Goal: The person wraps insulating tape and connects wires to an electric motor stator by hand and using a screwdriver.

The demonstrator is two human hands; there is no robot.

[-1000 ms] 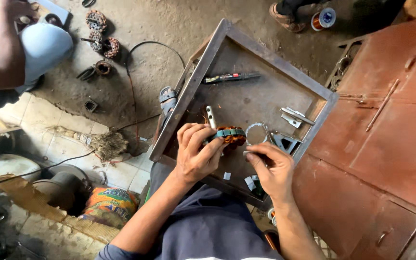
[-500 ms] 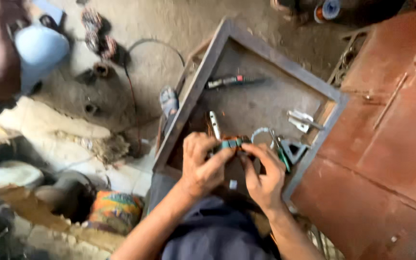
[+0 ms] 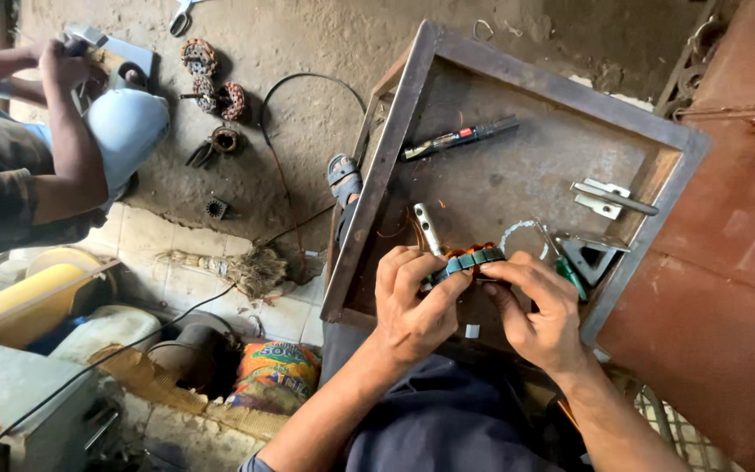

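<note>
Left hand [image 3: 412,301] and right hand [image 3: 536,310] grip stator [image 3: 469,259] (copper-wound); over tray [image 3: 377,183].

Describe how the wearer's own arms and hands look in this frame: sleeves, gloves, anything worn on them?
Both forearms are bare up to where the frame cuts them off. The left hand and right hand wear no gloves, and no ring, watch or bracelet shows. Dark blue-grey cloth covers the lap between the arms.

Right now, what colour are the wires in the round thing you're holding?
Copper orange, wound inside the grey-green motor stator; clearest in the head view.
</note>
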